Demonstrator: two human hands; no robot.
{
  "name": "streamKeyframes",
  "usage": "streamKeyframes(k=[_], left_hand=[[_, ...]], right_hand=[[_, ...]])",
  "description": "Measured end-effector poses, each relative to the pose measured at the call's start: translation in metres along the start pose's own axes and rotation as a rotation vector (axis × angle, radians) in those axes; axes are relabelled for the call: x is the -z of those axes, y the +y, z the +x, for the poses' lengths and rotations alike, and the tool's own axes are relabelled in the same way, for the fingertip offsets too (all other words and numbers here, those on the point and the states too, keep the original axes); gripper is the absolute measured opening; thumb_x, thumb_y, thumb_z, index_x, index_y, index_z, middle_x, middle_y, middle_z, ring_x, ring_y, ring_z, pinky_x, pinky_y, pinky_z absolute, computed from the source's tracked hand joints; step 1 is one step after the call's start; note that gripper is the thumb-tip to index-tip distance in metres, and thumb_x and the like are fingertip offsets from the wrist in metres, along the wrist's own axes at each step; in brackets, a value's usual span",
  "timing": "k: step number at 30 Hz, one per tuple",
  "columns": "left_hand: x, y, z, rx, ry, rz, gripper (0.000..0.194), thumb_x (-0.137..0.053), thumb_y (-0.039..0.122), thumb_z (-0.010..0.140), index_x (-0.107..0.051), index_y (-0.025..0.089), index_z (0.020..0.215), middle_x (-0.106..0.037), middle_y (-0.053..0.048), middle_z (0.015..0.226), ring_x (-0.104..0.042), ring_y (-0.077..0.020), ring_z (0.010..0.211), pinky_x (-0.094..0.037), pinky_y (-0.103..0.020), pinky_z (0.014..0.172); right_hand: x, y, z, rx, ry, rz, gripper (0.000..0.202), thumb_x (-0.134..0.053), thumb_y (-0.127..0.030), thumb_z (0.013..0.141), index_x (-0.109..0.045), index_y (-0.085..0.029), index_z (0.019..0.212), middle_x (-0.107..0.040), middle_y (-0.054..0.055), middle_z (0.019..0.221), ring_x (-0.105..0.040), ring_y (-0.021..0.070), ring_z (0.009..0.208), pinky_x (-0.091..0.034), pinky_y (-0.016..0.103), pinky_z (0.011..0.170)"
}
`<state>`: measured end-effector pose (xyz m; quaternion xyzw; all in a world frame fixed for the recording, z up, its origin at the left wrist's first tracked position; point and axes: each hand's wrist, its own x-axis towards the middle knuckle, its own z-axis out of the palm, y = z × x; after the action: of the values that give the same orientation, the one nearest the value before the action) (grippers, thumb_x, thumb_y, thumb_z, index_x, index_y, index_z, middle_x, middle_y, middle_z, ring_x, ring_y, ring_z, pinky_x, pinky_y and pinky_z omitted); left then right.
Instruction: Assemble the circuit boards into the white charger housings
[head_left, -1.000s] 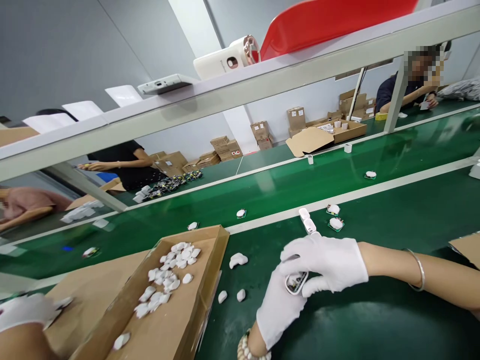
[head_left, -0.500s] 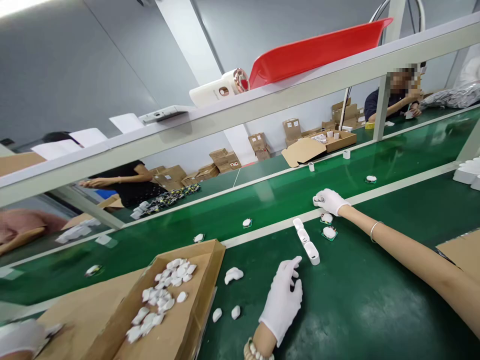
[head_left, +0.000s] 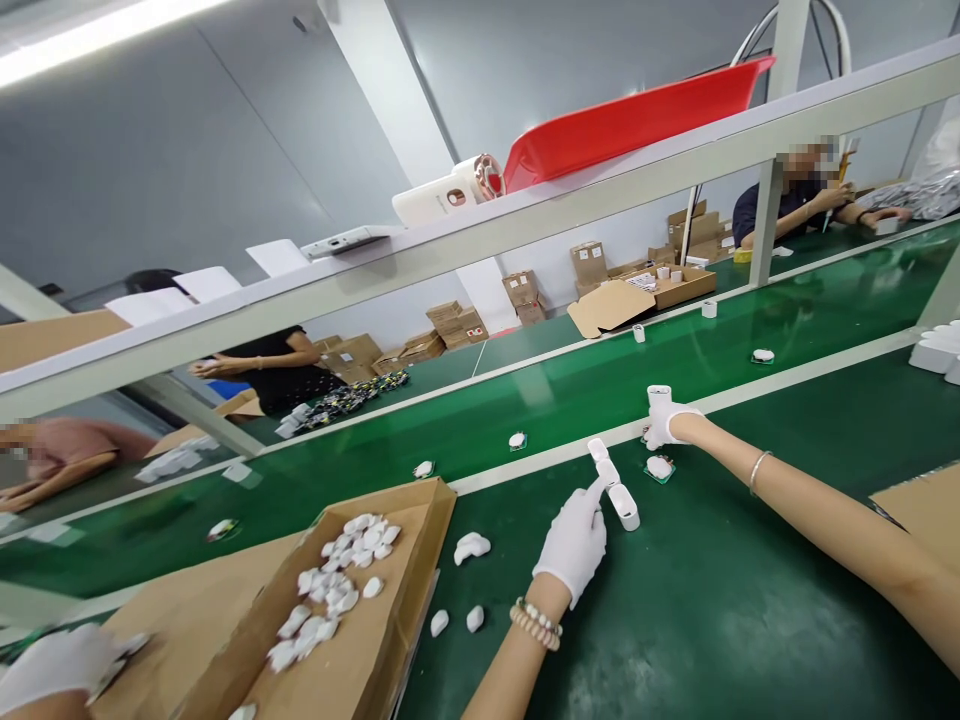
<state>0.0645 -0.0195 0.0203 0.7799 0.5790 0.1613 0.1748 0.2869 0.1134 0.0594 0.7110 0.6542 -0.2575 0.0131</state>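
Note:
My left hand (head_left: 574,540), in a white glove, reaches with its fingers to the near side of a row of three white housings (head_left: 623,507) on the green table. Its grip is hard to make out. At the strip beside the belt, my gloved right hand (head_left: 664,422) is next to a white housing (head_left: 659,393) that stands up at its fingertips; the fingers are partly hidden. Just below that hand lies a green circuit board with a white pad (head_left: 660,468). White pieces (head_left: 472,547) lie left of my left hand.
A cardboard tray (head_left: 420,540) of white pieces stands at the left. Boards (head_left: 517,441) and housings (head_left: 709,309) sit on the green belt (head_left: 555,385). A co-worker's gloved hand (head_left: 56,665) is at the lower left. A shelf (head_left: 525,215) crosses above.
My left hand has moved up to the row of housings. My right hand has turned downward toward the boards, with the housing now upright above it. Boards and housings on the belt have shifted right.

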Motion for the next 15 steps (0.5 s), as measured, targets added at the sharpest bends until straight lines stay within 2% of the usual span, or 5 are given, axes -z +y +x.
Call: streamKeyframes(k=[4, 8, 12, 14, 15], left_hand=[[-0.002, 0.0, 0.014, -0.037, 0.033, -0.033, 0.02, -0.048, 0.022, 0.091, -0.065, 0.024, 0.101, -0.055, -0.001, 0.083, -0.051, -0.0164, 0.069, -0.038, -0.027, 0.063], [0.01, -0.001, 0.004, -0.112, 0.101, -0.119, 0.024, -0.038, 0.028, 0.098, -0.057, 0.02, 0.086, -0.056, -0.003, 0.092, -0.052, -0.0157, 0.076, -0.043, -0.029, 0.07], [0.026, -0.007, -0.02, -0.233, 0.22, -0.358, 0.026, -0.035, 0.023, 0.1, -0.045, 0.022, 0.077, -0.053, -0.001, 0.083, -0.052, -0.015, 0.079, -0.046, -0.03, 0.078], [0.03, -0.013, -0.029, -0.284, 0.344, -0.442, 0.019, -0.046, 0.021, 0.097, -0.046, 0.022, 0.078, -0.055, -0.002, 0.087, -0.056, -0.0166, 0.087, -0.047, -0.034, 0.086], [0.031, -0.015, -0.033, -0.302, 0.413, -0.444, 0.013, -0.052, 0.02, 0.093, -0.048, 0.022, 0.081, -0.058, -0.003, 0.092, -0.058, -0.0182, 0.095, -0.047, -0.037, 0.091]], right_hand=[[0.002, 0.002, -0.002, 0.082, -0.012, 0.17, 0.024, -0.063, -0.034, 0.093, -0.064, -0.011, 0.099, -0.065, 0.006, 0.098, -0.064, 0.0183, 0.089, -0.055, 0.037, 0.081], [0.009, 0.001, -0.012, 0.337, -0.097, 0.499, 0.023, -0.066, -0.034, 0.089, -0.064, -0.012, 0.095, -0.067, 0.005, 0.093, -0.064, 0.0152, 0.081, -0.054, 0.03, 0.073], [0.007, -0.014, -0.033, 0.597, -0.195, 0.799, 0.048, -0.078, -0.044, 0.069, -0.065, -0.012, 0.102, -0.068, 0.012, 0.105, -0.065, 0.0201, 0.091, -0.052, 0.029, 0.071], [0.002, -0.026, -0.052, 0.691, -0.268, 0.882, 0.065, -0.084, -0.045, 0.059, -0.064, -0.011, 0.111, -0.068, 0.014, 0.108, -0.065, 0.0239, 0.096, -0.052, 0.033, 0.075], [-0.002, -0.032, -0.064, 0.732, -0.306, 0.904, 0.07, -0.084, -0.044, 0.058, -0.063, -0.01, 0.117, -0.068, 0.014, 0.109, -0.065, 0.0249, 0.098, -0.053, 0.035, 0.079]])
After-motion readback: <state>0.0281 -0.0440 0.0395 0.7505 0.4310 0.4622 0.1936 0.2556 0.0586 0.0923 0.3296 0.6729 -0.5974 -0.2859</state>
